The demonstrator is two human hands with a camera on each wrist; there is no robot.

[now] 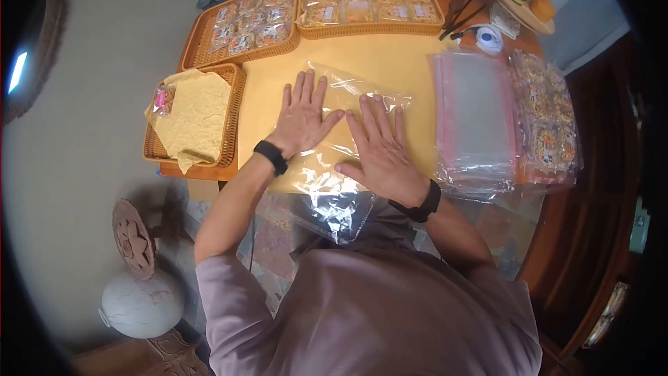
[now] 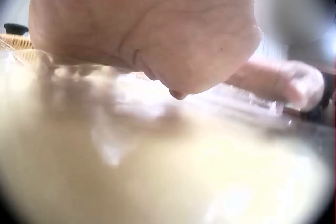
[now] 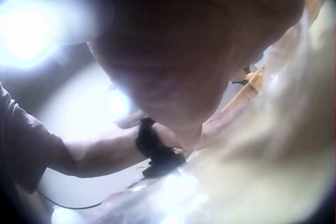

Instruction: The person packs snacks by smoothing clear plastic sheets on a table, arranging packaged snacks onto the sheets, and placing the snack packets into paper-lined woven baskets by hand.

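A clear plastic bag (image 1: 321, 160) lies on the yellow tabletop cover, its near end hanging over the table's front edge. My left hand (image 1: 303, 120) rests on the bag with straight, spread fingers. To its right, my right hand (image 1: 386, 157) lies on the same bag, fingers extended and thumb pointing toward the left hand. In the left wrist view the heel of the left hand (image 2: 157, 29) is close over the shiny film. The right wrist view has the underside of the right hand (image 3: 184, 45) in shadow, with the fingers mostly hidden.
Two wicker trays of packaged snacks, one (image 1: 289, 47) and a larger one (image 1: 369, 30), stand at the back. A paper-lined basket (image 1: 236, 97) sits left. On the right are stacked clear bags (image 1: 476, 111), snack packs (image 1: 546, 111), tape (image 1: 489, 40) and a cake stand (image 1: 501, 0).
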